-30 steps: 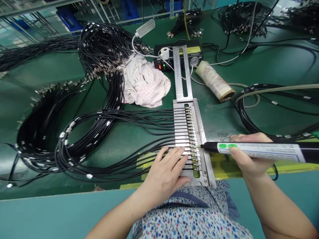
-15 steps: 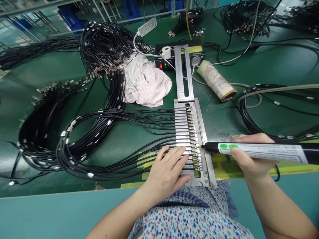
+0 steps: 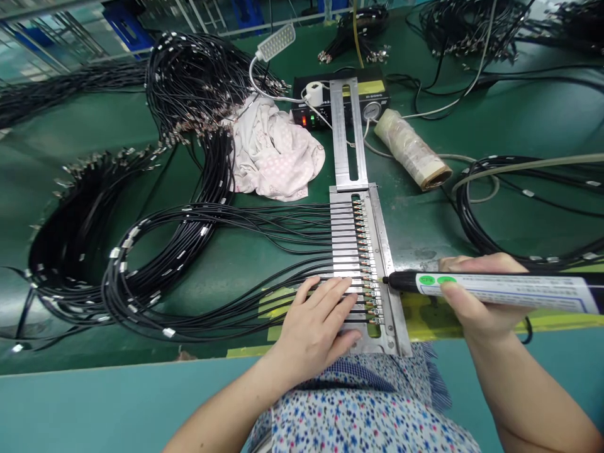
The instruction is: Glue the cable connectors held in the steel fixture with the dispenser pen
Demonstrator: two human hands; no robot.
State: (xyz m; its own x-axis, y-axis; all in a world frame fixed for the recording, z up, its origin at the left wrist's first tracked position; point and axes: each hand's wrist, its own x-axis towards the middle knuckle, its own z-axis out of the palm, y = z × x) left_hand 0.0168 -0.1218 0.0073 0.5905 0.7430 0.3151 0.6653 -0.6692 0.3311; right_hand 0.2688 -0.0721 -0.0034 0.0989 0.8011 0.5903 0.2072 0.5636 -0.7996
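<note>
Pen-shaped applicator (image 3: 495, 290) lies level in our right hand (image 3: 476, 299), which is closed around its white barrel (thumb on the near side, fingers over the far side). Its dark tip meets the connector row of the metal fixture (image 3: 384, 248) near the front edge of the green bench (image 3: 425, 226). Our left hand (image 3: 314, 330) lies flat and open with fingers spread on the black cables (image 3: 264, 220) at the fixture's near slots, gripping nothing. Beyond the fixture we see a crumpled pale cloth (image 3: 276, 151), a wrapped roll (image 3: 410, 151) and a black control box (image 3: 372, 94), with coiled cable bundles (image 3: 189, 82) and a small lamp (image 3: 274, 43) farthest off.
</note>
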